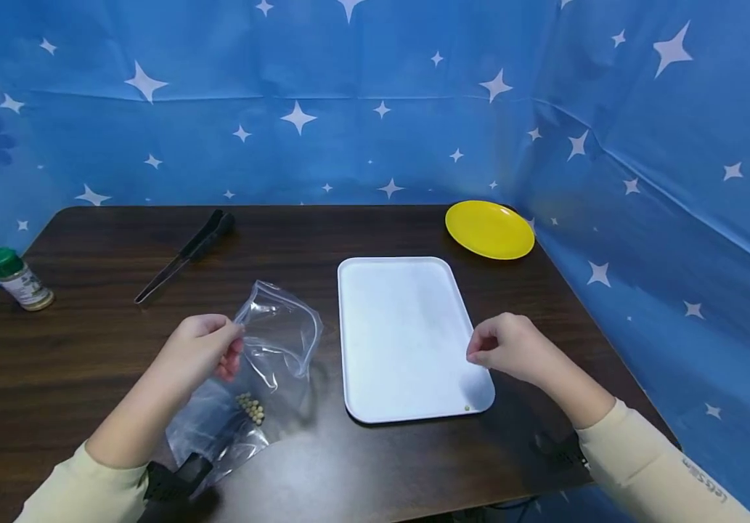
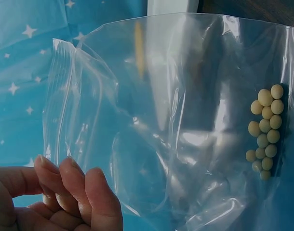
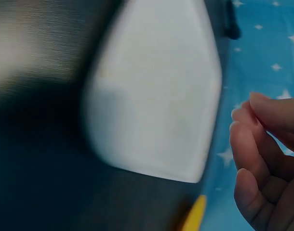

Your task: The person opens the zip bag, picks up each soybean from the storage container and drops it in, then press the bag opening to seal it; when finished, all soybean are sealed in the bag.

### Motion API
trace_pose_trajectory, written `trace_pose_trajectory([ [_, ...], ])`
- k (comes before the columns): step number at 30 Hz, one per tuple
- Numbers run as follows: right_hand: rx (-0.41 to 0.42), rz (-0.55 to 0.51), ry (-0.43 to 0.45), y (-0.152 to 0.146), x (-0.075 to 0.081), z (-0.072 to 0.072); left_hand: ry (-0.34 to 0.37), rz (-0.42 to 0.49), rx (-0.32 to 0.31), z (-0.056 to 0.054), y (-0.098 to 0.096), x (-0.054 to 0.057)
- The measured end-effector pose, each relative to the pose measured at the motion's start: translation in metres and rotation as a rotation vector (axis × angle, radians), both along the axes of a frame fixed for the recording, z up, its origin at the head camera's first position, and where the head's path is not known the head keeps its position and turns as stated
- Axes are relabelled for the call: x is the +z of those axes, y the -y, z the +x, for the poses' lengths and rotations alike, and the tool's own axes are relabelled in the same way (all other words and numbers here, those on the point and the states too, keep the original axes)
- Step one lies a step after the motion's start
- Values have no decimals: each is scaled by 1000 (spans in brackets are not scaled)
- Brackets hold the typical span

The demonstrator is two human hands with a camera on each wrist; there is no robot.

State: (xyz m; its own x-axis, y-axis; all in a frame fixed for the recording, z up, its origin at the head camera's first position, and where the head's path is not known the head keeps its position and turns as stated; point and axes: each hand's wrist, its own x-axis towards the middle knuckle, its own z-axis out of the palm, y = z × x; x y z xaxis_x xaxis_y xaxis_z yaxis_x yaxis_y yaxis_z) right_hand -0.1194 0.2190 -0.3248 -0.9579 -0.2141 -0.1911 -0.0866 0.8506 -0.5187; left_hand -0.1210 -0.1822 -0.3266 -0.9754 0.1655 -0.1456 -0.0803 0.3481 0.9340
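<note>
My left hand (image 1: 201, 350) pinches the top edge of a clear zip bag (image 1: 283, 330) between thumb and fingers. Low in the bag lies a cluster of round, pale soybeans (image 2: 265, 126). My right hand (image 1: 512, 350) hovers at the right side of a white tray (image 1: 407, 319), thumb and index finger brought together and the other fingers (image 3: 246, 185) curled. No item shows past its fingertips; I cannot tell whether something small sits between them. One small pale bean (image 1: 467, 408) rests near the tray's front right corner.
A yellow plate (image 1: 490, 229) lies at the back right of the dark wooden table (image 1: 87, 363). Black-handled tongs (image 1: 185, 254) lie at the back left, near a green-capped spice jar (image 1: 17, 280). Blue star-patterned cloth (image 1: 348, 145) hangs behind and to the right.
</note>
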Motion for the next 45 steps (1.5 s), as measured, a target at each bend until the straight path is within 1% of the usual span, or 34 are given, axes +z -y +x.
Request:
trace_pose_trajectory([
  [2,15,-1,34,1,-11,2,2,-4,3,0,1,0],
  [6,48,17,57,4,-29,6,3,-10,12,0,2,-1],
  [9,68,36,59,6,-38,9,-4,-6,6,0,2,-3],
  [12,102,50,41,7,-44,11,-15,-1,-4,-1,1,-5],
  [16,131,68,38,7,-48,13,-19,-15,-1,-1,1,-4],
  [21,124,98,58,10,-54,16,-16,-27,-2,0,0,-3],
  [30,133,122,35,10,-57,18,-20,-9,-1,-2,-1,-6],
  [39,82,132,12,9,-61,16,-16,-23,1,-1,-2,-6],
  [41,90,128,10,9,-62,16,-16,-23,2,-2,-3,-6],
  [45,139,121,-8,9,-63,15,-20,-21,3,-2,-3,-7],
])
